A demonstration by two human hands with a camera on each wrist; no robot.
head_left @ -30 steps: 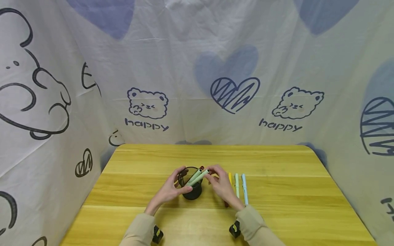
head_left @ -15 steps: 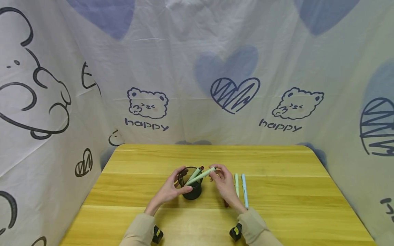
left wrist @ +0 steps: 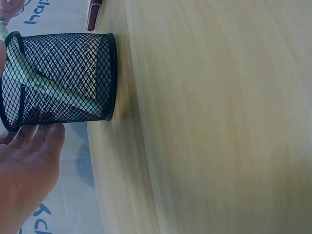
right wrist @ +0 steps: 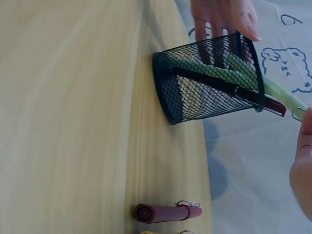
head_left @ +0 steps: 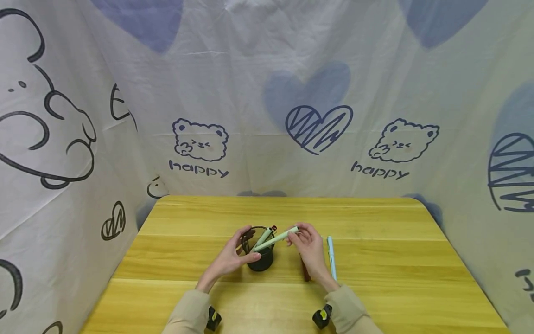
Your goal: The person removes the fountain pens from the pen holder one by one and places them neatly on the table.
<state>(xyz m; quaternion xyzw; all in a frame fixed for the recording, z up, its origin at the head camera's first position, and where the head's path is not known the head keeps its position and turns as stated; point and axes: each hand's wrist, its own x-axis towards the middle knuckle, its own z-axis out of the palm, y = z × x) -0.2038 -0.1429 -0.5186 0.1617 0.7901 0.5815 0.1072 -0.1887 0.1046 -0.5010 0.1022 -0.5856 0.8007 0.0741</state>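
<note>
My left hand holds a black mesh pen holder upright on the table, with the thumb at its near rim and the fingers along the far side. Between thumb and fingers, my right hand pinches the upper end of a light green pen. That pen leans far over to the right, its lower end still within the holder. Another light green pen and a dark red pen with a metal clip stand slanted in the holder.
Right of the holder, a second dark red pen lies on the wooden table, partly under my right hand in the head view. A yellow pen shows beside it. Further right lies a light blue pen. A printed cloth hangs behind the table.
My right hand has moved a little right, drawing the pen's upper end away so it leans lower. It now covers the yellow and green pens lying on the table. My left hand stays put.
</note>
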